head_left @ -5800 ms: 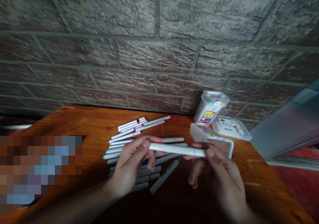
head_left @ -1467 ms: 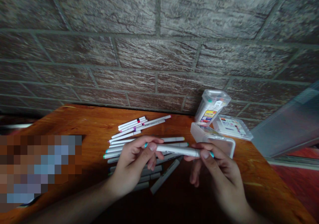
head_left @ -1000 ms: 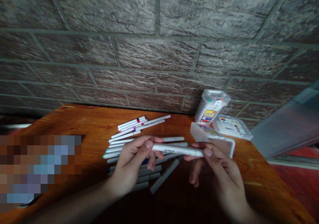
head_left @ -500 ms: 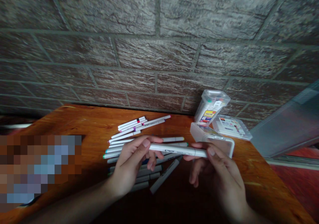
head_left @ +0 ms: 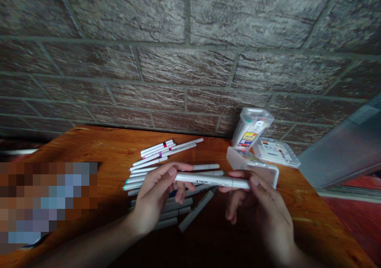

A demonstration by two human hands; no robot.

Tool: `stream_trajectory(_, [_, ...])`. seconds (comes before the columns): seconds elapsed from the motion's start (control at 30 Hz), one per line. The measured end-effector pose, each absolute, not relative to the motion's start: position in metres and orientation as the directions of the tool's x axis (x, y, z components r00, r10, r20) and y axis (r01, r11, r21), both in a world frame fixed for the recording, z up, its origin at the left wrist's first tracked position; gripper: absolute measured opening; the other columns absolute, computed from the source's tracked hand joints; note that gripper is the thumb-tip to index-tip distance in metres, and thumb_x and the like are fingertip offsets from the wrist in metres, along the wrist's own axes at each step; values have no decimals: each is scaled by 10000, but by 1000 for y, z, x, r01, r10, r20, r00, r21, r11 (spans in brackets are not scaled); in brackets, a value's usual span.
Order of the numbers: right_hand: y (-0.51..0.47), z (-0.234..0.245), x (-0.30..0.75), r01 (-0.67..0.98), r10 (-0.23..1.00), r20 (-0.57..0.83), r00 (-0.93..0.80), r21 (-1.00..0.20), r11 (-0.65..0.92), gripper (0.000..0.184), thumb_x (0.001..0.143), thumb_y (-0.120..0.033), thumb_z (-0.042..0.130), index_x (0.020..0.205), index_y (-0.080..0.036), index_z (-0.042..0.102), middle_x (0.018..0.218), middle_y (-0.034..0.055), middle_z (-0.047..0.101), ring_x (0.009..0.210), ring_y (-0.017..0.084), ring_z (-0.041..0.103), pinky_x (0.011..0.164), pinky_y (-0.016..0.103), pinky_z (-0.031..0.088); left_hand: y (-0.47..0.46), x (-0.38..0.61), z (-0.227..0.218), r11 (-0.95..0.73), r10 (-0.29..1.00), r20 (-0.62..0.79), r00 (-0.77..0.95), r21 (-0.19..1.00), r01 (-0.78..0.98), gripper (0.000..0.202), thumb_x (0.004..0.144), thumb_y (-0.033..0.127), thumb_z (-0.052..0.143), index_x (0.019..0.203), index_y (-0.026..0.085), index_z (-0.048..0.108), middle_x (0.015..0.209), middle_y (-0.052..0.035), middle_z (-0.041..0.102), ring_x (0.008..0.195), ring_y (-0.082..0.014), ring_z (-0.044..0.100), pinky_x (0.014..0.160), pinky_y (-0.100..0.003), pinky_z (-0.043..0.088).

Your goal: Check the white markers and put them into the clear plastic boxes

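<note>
I hold one white marker [head_left: 208,179] level above the wooden table [head_left: 89,149]. My left hand [head_left: 159,192] pinches its left end between thumb and fingers. My right hand [head_left: 258,204] pinches its right end the same way. Under and behind my left hand lie several white and grey markers [head_left: 166,151] in a loose pile, their coloured caps pointing right. The marker's ends are hidden by my fingertips.
A clear plastic marker case [head_left: 253,166] lies open just beyond my right hand. A clear tub with markers [head_left: 251,129] leans against the brick wall [head_left: 190,53], a flat clear lid [head_left: 278,151] beside it. A blurred patch covers the table's left.
The marker's teal ends showed 1.5 s ago. Since then my fingers have slid over both ends, and the marker has shifted slightly right. The hands stay in place.
</note>
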State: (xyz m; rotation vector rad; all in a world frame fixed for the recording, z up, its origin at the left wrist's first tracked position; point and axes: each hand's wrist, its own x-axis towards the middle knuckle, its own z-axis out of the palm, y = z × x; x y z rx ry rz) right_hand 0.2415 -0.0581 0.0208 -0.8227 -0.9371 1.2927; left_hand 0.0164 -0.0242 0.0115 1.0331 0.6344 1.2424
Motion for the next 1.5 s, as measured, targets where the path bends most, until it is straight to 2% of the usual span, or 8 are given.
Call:
stream_trajectory(0.23, [-59,21,241,-391,993,107,45,-913,116,311,994,-469,675,1071,-182,763,829,113,846,435,194,702,391,279,564,-24,17,13,-25,955,149,256,901,-432,349,1010,413,646,1083,99,779,750,-121,791,535,-133,575,548,-263,502])
stream_trajectory(0.47, [-56,23,240,-328,988,135,74,-932,152,335,966,-517,714,1018,-189,756,779,91,834,394,181,672,361,277,559,-25,18,11,-91,961,169,217,940,-330,367,989,465,682,1067,119,775,755,-76,763,518,-121,566,521,-261,505])
stream_trajectory(0.57, [-56,24,239,-352,987,143,67,-923,158,306,973,-503,715,970,-197,738,779,88,838,372,166,655,354,266,552,-25,18,11,-106,966,166,198,954,-281,356,974,464,706,1072,126,761,751,-61,756,502,-113,563,513,-259,511])
stream_trajectory(0.67, [-56,24,240,-345,990,134,35,-928,137,316,986,-501,698,1025,-190,737,791,98,839,388,171,672,365,265,558,-24,19,12,-114,967,163,195,964,-241,367,966,479,712,1060,127,755,735,-62,758,486,-110,547,499,-257,507])
stream_trajectory(0.83, [-56,24,240,-254,985,170,23,-952,170,265,954,-422,766,1063,-184,723,743,71,821,397,164,686,376,242,560,-24,21,15,-138,965,179,194,968,-208,411,950,525,718,1023,125,772,674,-67,762,465,-107,528,482,-242,486])
stream_trajectory(1.07, [-55,26,239,-126,974,226,29,-965,228,258,942,-428,785,993,-188,708,519,-4,716,354,162,658,357,222,540,-25,19,16,-156,961,185,205,976,-151,330,925,460,768,1006,140,769,676,-59,769,480,-106,569,485,-218,500])
stream_trajectory(1.33, [-56,24,239,-117,971,236,32,-964,238,239,959,-419,765,982,-189,705,524,7,727,361,164,660,364,229,543,-25,20,20,-203,960,214,182,976,-73,245,847,374,843,944,159,779,669,-35,733,483,-108,584,446,-191,474])
stream_trajectory(1.5, [-55,25,239,-125,971,238,25,-963,239,224,963,-409,763,980,-194,703,542,2,733,362,153,660,365,216,543,-25,18,19,-242,956,243,162,970,-22,215,860,356,829,930,156,790,677,-30,719,478,-96,573,447,-184,460])
